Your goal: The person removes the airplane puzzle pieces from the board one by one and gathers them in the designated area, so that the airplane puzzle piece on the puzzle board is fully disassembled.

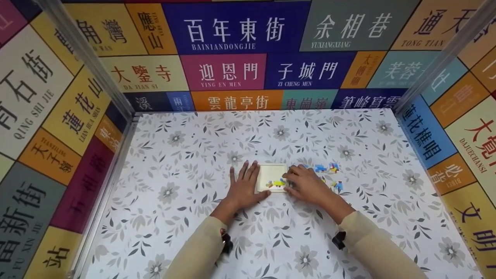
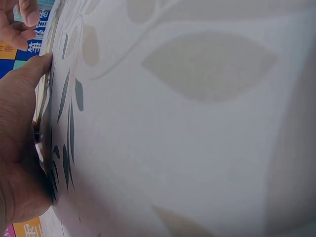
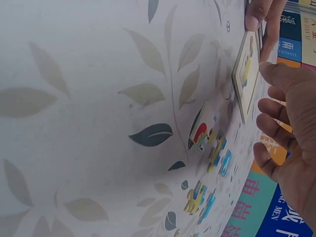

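A small cream puzzle tray [image 1: 272, 170] with a raised rim lies on the patterned cloth. Inside it, along the near edge, sits a yellow puzzle piece [image 1: 276, 183]. My left hand [image 1: 245, 188] rests spread at the tray's left side, its thumb at the near corner. At the right side is my right hand [image 1: 308, 184], with thumb and index finger by the rim close to the yellow piece. In the right wrist view the fingers [image 3: 274, 123] of that hand are loosely bent and apart, with nothing seen between them.
Several loose blue and yellow puzzle pieces [image 1: 334, 167] lie on the cloth [image 1: 217, 147] to the right, partly hidden behind my right hand. Panels with printed characters [image 1: 236, 29] wall the back and both sides of the table.
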`<state>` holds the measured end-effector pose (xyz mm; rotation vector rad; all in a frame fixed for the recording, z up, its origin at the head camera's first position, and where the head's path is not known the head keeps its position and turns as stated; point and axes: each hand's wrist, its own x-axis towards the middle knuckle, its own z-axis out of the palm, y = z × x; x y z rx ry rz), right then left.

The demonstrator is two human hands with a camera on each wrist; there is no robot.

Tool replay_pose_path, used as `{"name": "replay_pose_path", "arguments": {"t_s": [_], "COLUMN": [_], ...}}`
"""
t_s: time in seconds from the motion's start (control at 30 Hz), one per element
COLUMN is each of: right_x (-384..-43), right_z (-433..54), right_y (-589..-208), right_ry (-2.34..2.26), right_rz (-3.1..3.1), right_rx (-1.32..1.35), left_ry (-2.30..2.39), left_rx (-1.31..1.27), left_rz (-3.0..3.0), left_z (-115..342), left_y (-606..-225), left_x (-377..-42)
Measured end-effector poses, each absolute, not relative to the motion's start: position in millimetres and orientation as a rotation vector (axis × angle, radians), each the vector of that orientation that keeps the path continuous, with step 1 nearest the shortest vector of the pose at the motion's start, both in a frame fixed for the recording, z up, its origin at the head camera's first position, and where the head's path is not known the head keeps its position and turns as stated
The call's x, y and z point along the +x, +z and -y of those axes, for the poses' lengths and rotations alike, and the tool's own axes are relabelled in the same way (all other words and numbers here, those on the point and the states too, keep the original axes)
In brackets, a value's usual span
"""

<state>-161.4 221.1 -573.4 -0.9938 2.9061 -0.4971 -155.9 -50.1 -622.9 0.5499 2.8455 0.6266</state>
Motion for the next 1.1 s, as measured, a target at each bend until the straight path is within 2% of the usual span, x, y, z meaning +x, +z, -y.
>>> {"name": "replay_pose_path", "arguments": {"t_s": [1.1], "right_x": [-166], "right_z": [-188], "right_y": [-588], "right_ry": [-0.513], "right_rz": [-2.820], "right_rx": [-0.983], "left_ry": [0.652], "left_rx": [0.540], "left_rz": [-2.823], "left_z": [50], "left_y": [-626], "left_x": [-158]}}
